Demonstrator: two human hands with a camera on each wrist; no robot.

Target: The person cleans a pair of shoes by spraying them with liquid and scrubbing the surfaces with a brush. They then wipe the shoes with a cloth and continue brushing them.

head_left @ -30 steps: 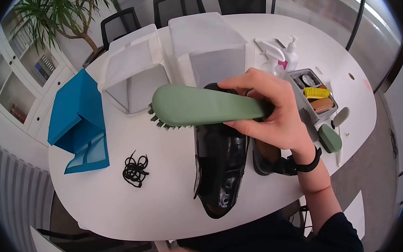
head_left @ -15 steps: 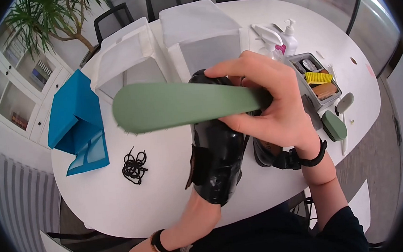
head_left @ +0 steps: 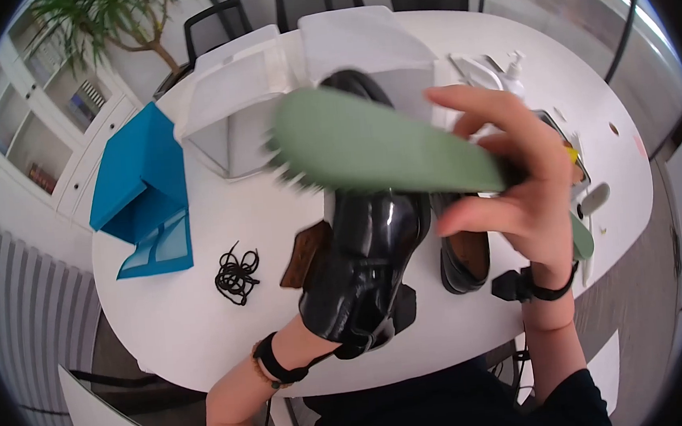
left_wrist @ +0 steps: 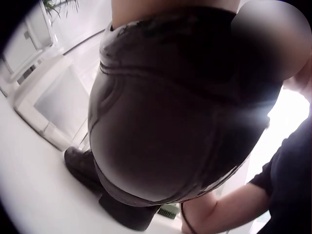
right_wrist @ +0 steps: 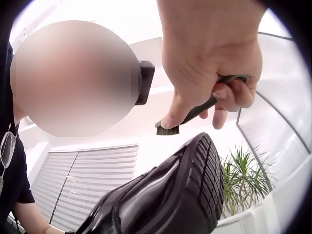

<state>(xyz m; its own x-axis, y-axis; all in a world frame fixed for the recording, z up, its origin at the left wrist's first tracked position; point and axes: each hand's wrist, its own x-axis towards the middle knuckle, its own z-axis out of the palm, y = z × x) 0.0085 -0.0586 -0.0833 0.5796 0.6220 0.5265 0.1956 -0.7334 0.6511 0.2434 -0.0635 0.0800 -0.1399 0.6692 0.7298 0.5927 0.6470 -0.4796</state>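
My right hand [head_left: 542, 177] grips a green shoe brush [head_left: 368, 147] by its dark handle end, bristles downward. The brush hangs above a black leather shoe [head_left: 371, 235] and overlaps it in the head view; in the right wrist view a gap shows between bristles [right_wrist: 168, 130] and the shoe's sole [right_wrist: 207, 180]. My left forearm [head_left: 295, 345] runs into the shoe's opening, and the hand is hidden inside. The shoe is held up over the white table, its brown-backed flap [head_left: 306, 254] sticking out at the left. A second black shoe [head_left: 467, 265] stands to its right.
Black laces [head_left: 237, 276] lie in a heap at the left, near a blue fabric box [head_left: 134, 173]. Two white fabric boxes [head_left: 239, 93] stand behind. At the right are a pump bottle [head_left: 513, 71], a brush tray and another green brush [head_left: 582, 239].
My left hand has come up from below the table edge and gone into the shoe. The right fingers have left the shoe, and the brush has swung left, then back right.
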